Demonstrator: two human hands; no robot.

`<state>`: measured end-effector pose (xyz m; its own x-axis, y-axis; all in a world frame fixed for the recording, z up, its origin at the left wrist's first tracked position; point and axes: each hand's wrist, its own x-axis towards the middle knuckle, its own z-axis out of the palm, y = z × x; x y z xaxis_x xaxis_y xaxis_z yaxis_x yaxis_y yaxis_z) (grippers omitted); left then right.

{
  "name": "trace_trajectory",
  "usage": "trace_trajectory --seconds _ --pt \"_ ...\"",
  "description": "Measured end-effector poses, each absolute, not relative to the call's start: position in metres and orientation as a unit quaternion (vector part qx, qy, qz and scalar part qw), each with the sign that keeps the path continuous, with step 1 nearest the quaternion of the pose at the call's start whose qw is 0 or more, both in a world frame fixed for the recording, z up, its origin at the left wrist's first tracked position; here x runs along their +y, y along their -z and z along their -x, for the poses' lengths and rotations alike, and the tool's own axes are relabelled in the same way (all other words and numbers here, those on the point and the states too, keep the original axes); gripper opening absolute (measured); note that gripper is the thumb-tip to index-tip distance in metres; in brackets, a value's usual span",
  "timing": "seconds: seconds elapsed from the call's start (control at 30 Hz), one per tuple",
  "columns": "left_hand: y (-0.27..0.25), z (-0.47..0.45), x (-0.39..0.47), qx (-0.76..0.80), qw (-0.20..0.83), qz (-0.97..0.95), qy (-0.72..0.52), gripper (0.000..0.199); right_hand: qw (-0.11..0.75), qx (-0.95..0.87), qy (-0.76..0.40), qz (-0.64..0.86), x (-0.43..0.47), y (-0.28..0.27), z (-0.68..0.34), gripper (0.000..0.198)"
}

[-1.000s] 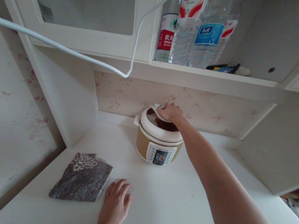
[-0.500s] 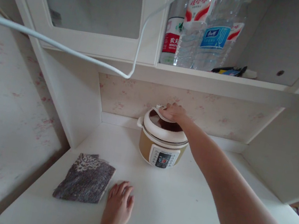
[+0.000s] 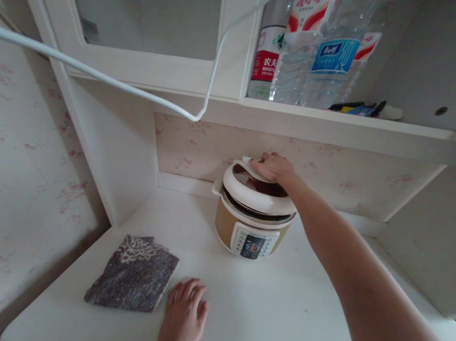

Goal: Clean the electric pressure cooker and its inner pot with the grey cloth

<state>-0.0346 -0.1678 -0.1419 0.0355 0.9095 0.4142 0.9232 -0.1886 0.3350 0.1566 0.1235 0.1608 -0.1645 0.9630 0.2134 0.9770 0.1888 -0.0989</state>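
A white and gold electric pressure cooker [image 3: 227,224] stands near the back of the white tabletop, its control panel facing me. My right hand [image 3: 273,168] is closed round the handle of its white-rimmed lid [image 3: 245,195]. The lid is raised slightly at the front, with a dark gap between it and the body. Palm down on the tabletop, my left hand [image 3: 182,321] rests with fingers loosely stretched and nothing in it. Just left of that hand lies a folded dark grey cloth [image 3: 133,280] with a pale pattern.
Overhead, an open cabinet shelf [image 3: 351,119] holds several plastic water bottles [image 3: 302,48] and small items. A white cable [image 3: 128,87] hangs across the upper left, in front of the cabinet. A side panel [image 3: 113,144] and flowered wall flank the table at left.
My right hand has lifted the lid a little, and the gap above the cooker's body has widened. The left hand stays on the table. The view has shifted slightly.
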Motion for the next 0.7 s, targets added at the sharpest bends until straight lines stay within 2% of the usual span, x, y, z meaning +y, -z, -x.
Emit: trace_trajectory --seconds 0.4,0.7 --pt "0.141 0.034 -0.167 -0.641 0.016 0.718 0.269 0.025 0.182 -0.682 0.060 0.706 0.086 -0.177 -0.248 0.062" --pt "0.141 0.033 -0.173 -0.626 0.025 0.736 0.258 0.025 0.167 -0.627 0.064 0.758 0.045 -0.166 -0.323 0.068"
